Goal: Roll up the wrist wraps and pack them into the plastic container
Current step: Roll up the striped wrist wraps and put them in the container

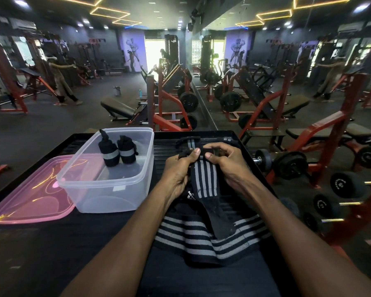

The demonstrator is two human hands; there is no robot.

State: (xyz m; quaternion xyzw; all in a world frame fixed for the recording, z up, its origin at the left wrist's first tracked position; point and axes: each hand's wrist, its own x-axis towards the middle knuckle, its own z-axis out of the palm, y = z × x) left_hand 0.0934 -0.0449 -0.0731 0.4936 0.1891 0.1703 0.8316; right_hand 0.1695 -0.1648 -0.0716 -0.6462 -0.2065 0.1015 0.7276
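Rolling starts: left hand (181,168) and right hand (225,160) pinch a striped wrist wrap's (204,183) end — next, tight turns, then the plastic container (107,189).

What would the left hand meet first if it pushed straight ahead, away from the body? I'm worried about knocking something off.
Probably the unrolled wrap lying flat beyond the left hand, not the container, which sits off to its left. Depth is hard to judge.

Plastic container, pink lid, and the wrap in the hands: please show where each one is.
Plastic container (107,196), head view, front wall.
Pink lid (30,198), head view, top surface.
Wrist wrap (204,181), head view, striped middle part.
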